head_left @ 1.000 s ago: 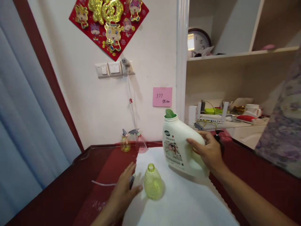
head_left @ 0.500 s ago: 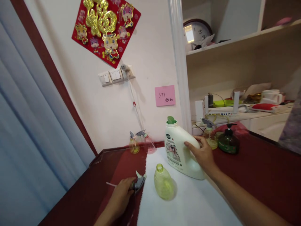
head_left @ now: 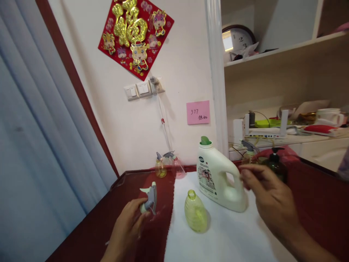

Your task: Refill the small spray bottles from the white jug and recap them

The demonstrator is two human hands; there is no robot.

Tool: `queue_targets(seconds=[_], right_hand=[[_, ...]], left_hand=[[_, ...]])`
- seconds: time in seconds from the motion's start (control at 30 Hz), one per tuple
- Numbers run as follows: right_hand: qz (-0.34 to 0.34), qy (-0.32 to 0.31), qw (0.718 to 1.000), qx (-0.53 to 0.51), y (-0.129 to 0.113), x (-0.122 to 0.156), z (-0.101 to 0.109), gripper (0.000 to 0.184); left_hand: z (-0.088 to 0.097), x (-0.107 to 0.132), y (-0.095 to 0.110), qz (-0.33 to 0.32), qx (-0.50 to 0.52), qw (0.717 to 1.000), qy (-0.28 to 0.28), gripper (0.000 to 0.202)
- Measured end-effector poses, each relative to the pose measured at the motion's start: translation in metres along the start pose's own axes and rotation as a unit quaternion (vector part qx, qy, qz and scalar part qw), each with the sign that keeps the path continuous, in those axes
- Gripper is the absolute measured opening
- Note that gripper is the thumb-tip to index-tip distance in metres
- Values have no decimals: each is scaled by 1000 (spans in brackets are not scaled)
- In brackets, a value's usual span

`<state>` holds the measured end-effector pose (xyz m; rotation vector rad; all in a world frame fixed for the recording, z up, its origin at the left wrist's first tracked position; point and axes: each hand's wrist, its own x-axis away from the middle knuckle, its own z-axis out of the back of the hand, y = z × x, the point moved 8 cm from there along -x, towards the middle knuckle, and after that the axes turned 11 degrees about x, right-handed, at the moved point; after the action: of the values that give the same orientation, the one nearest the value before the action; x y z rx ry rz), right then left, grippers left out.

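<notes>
My left hand [head_left: 128,222] grips a grey and pale green spray trigger head [head_left: 150,200] above the red tabletop. Its dip tube is mostly hidden behind the hand, with a pale tip showing at the wrist. On the white cloth stands a yellow-green ribbed bottle [head_left: 196,213] with no top on its neck. Behind it is a large pale green detergent jug [head_left: 218,178], uncapped, with a green spout in its mouth. My right hand [head_left: 272,196] is just right of the jug's handle, off it, fingers loosely bent and holding nothing visible.
A white cloth [head_left: 218,242] covers part of the red table [head_left: 152,233]. Against the wall stand a yellow spray bottle [head_left: 160,168] and a pink one [head_left: 178,168]. Behind my right hand are another spray bottle [head_left: 249,154] and a dark pump bottle [head_left: 275,163]. A white router [head_left: 263,131] sits behind them.
My right hand has let go of the jug and drawn back to the right. My left hand has raised the spray trigger head and turned it more upright. The view has shifted slightly.
</notes>
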<state>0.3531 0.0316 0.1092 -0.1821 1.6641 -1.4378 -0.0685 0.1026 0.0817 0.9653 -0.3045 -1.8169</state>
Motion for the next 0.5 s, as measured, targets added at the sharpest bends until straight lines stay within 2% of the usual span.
queue_targets(seconds=[0.03,0.07,0.1,0.13,0.2,0.27,0.33,0.4,0.47,0.5], right_hand=[[-17,-76,997,-12,-12,13,-14,39],[-31,-182,983,-22,-24,30,-35,39],[-39,-287,956,-34,-35,51,-57,40],[-56,-354,932,-56,-44,70,-73,45],[-69,-423,896,-112,-60,101,-98,62],[-43,-421,895,-142,-70,115,-111,52],[-27,-370,919,-136,-72,111,-109,35],[-33,-313,942,-112,-71,95,-95,32],[-27,-259,962,-83,-75,68,-71,36],[-16,-210,976,-60,-79,50,-54,38]], left_hand=[[4,4,17,-19,24,999,8,34],[8,9,35,-36,42,998,26,33],[7,14,54,-60,57,996,34,31],[4,18,72,-79,71,994,39,29],[-10,28,109,-149,87,985,29,26],[-27,35,135,-199,85,976,20,24],[-39,38,150,-207,69,976,22,24],[-42,37,158,-197,63,978,34,32],[-34,38,163,-201,78,975,60,53],[-27,38,163,-203,90,972,79,62]])
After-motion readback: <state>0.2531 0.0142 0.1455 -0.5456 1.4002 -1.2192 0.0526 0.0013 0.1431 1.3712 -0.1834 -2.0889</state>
